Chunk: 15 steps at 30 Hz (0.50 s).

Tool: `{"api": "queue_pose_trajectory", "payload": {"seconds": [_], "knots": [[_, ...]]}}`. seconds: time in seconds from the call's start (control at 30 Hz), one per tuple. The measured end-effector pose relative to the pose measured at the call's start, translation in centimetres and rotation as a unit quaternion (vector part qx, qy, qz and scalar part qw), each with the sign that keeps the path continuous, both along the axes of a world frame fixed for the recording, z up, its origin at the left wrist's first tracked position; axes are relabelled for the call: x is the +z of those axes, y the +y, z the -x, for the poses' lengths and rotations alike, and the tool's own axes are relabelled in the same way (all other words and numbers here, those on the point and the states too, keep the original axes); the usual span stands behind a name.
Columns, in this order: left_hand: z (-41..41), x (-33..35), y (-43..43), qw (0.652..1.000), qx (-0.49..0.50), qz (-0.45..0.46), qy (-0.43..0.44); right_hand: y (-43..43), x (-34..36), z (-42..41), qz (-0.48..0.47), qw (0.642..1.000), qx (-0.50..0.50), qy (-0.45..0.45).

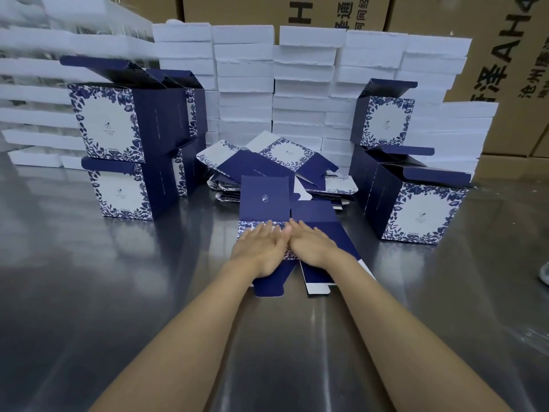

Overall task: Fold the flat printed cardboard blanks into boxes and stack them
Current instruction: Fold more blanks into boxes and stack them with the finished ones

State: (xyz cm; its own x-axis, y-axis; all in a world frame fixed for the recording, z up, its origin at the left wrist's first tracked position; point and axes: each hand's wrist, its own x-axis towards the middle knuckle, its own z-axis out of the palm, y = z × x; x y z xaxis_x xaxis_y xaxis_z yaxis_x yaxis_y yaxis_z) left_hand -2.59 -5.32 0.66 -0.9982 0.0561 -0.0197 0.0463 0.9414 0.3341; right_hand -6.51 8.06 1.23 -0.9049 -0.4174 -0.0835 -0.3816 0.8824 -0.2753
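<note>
Left hand (261, 248) and right hand (312, 245), fingers flat, side by side, press the flat navy-blue floral cardboard blank (264, 197) mid steel counter (89, 292).

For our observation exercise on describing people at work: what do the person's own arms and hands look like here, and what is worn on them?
Both forearms are bare to the frame's edge: no sleeves show. The left hand and right hand have no gloves, and no rings, watch or wristbands are visible.

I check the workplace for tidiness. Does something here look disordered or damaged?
Nothing looks damaged. The pile of flat blanks behind both hands lies loose and fanned out, with sheets at different angles, unlike the neat folded boxes stacked at the left. Both hands, left hand and right hand, press one blank flat.
</note>
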Motion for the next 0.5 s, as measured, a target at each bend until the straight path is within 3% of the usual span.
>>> {"api": "queue_pose_trajectory", "payload": {"seconds": [0.13,0.37,0.43,0.5], "knots": [[-0.2,0.0,-2.5,0.997,0.023,0.069,-0.029,4.1,-0.7,0.8,-0.039,0.996,-0.068,0.031],[-0.4,-0.2,-3.4,0.994,0.074,0.075,-0.020,6.8,-1.2,1.3,-0.033,0.988,-0.141,0.044],[-0.6,-0.4,-3.2,0.995,0.092,0.046,0.018,6.9,-1.2,0.9,0.026,0.988,-0.149,0.045],[-0.9,-0.3,-3.5,0.988,0.104,-0.068,0.088,7.4,-0.7,0.2,0.193,0.969,-0.149,0.045]]}}
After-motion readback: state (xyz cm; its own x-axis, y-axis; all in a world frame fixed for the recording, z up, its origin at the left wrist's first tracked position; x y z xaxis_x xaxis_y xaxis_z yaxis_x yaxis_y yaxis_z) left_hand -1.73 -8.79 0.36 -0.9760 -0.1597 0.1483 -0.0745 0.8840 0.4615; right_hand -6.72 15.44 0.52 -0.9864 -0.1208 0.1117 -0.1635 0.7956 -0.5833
